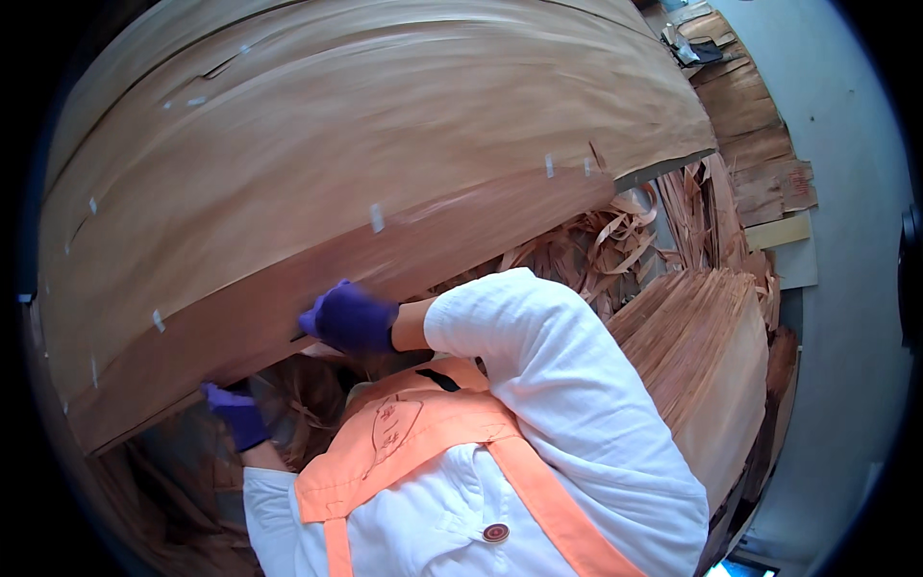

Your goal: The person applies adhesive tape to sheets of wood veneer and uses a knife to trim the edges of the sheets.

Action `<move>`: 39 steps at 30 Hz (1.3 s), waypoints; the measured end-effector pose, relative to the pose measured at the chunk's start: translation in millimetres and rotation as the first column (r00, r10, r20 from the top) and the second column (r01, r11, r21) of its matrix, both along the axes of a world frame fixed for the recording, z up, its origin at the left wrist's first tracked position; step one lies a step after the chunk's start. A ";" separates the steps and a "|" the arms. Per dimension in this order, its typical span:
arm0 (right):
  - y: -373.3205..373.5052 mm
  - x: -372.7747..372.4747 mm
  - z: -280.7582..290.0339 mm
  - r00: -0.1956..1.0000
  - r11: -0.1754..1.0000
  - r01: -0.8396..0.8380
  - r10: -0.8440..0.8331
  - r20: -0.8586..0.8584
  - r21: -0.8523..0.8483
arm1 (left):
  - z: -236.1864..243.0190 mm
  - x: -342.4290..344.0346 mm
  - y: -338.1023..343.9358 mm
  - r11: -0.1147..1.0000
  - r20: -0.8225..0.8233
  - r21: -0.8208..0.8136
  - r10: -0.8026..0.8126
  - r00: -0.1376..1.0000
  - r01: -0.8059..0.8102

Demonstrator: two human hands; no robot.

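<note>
A large sheet of thin brown wood veneer [317,207] spreads across the stack in front of me, with short pale tape strips [376,217] stuck on it. A darker reddish veneer strip [221,332] runs along its near edge. At this edge, on the left, my left hand [237,417] in a purple glove is closed, fingertips at the sheet's rim. My right hand [354,320], also purple-gloved, is closed above the edge to the right and slightly blurred. A thin dark bit shows beneath its fingers; what it is, I cannot make out.
Tangled veneer scraps [615,236] lie beyond my right arm. A thick stack of veneer sheets [692,337] stands at the right. More brown sheets [760,144] lie along the pale wall or floor [856,192] at the far right. Dark scraps are below the edge near my left hand.
</note>
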State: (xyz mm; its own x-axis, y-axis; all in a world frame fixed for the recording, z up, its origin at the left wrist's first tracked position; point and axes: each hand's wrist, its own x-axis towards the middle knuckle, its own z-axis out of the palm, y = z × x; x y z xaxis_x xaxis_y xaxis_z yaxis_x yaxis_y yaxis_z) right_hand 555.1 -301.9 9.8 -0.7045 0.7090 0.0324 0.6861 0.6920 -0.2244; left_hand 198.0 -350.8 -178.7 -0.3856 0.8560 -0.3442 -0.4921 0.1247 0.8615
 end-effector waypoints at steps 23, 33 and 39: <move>-6.0 480.8 11.0 0.913 0.988 0.151 -0.126 0.389 -0.035 | 144.3 88.9 26.0 0.850 0.192 -0.466 0.369 0.910 -0.246; -53.8 636.8 39.2 0.644 0.788 0.580 -0.598 0.477 0.207 | 144.1 58.2 2.5 0.886 0.199 -0.416 0.311 0.929 -0.207; -179.1 659.7 49.4 0.125 0.275 0.886 -0.917 0.379 0.374 | 135.3 51.2 10.4 0.949 0.287 -0.289 0.209 0.935 -0.124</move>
